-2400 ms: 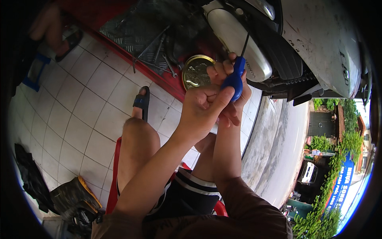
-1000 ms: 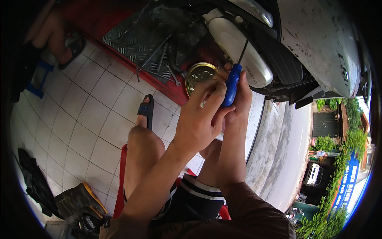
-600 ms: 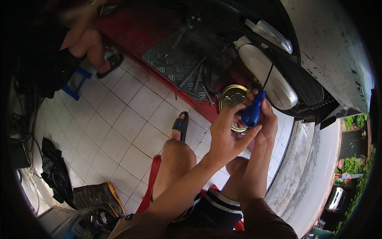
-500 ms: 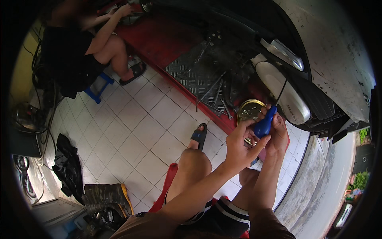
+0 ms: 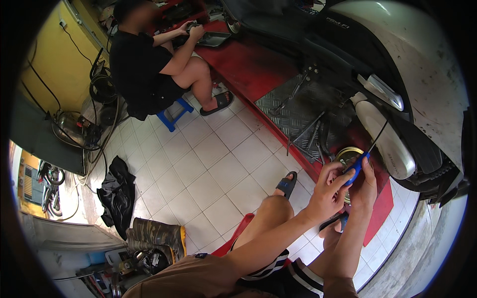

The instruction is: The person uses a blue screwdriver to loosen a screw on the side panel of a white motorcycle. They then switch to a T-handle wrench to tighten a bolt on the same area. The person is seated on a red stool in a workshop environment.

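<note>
Here, a screwdriver with a blue bulbous handle and a thin dark shaft (image 5: pixel 357 171) is held up in front of the seated person, slanting away to the far right. The left hand (image 5: pixel 328 194) is closed around the rounded butt of the handle, its thumb pressed on it. The right hand (image 5: pixel 366 191) is clamped on the same handle from the right, nearer the shaft, with some of its fingers hidden. The tip overlaps a long silver motorbike cover (image 5: pixel 385 139); whether they touch cannot be told. Just behind the hands, partly covered by them, is a round gold-coloured tin (image 5: pixel 350 150). It sits on a red metal platform (image 5: pixel 256 74), where dark metal tools (image 5: pixel 309 125) lie to the tin's left on a grey chequered plate (image 5: pixel 271 98). Above stands a motorbike with scuffed grey-white bodywork (image 5: pixel 417 69). White square floor tiles (image 5: pixel 213 164) spread left. On the far left a co-worker in black clothes (image 5: pixel 139 64) sits on a low blue stool (image 5: pixel 172 116), both hands at a small dark object. On the near left lie a crumpled black sheet (image 5: pixel 119 193) and camouflage-patterned boots with yellow edging (image 5: pixel 156 234)
</note>
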The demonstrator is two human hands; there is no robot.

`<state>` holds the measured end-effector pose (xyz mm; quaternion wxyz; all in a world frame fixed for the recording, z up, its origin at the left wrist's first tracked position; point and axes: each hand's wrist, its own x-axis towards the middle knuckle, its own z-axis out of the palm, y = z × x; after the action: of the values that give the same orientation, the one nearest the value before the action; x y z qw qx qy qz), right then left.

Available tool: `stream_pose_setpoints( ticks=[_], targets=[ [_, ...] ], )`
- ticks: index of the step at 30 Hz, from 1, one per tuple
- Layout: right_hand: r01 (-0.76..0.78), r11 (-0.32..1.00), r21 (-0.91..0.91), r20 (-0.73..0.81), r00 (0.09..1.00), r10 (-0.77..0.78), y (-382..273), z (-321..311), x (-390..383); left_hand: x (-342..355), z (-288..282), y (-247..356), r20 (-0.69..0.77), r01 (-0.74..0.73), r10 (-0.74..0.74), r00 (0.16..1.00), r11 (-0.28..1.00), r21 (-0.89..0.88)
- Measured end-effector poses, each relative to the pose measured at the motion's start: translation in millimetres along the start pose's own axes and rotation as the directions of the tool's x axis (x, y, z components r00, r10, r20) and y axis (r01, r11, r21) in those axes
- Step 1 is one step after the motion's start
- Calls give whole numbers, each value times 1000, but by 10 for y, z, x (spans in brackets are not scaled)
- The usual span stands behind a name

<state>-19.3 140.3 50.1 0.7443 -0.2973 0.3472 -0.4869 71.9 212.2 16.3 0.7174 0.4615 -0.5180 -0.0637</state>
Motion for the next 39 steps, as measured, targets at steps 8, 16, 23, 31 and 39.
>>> stream_pose_setpoints(
  ticks=[8, 16, 23, 31, 39],
  targets=[
    [-85, 986, 145, 264, 964, 44, 37, -115, 63, -2, 99, 75, 259, 653, -652, 713, 483, -583],
    [-51, 995, 86, 255, 967, 28, 12, -153, 141, -32, 63, -131, 167, 383, -353, 921, 900, -210],
    [43, 998, -45, 66, 997, -40, 12, -173, 109, 56, 14, -90, 247, -6, -13, 969, 997, 75],
    [-114, 980, 162, 146, 985, 90, -6, -136, 110, -27, 125, -1, 196, 582, -568, 799, 650, -490],
    [-107, 948, 298, 267, 963, 24, 106, -224, 193, 75, 2, -33, 836, 744, -448, 317, -428, -512]
  ],
)
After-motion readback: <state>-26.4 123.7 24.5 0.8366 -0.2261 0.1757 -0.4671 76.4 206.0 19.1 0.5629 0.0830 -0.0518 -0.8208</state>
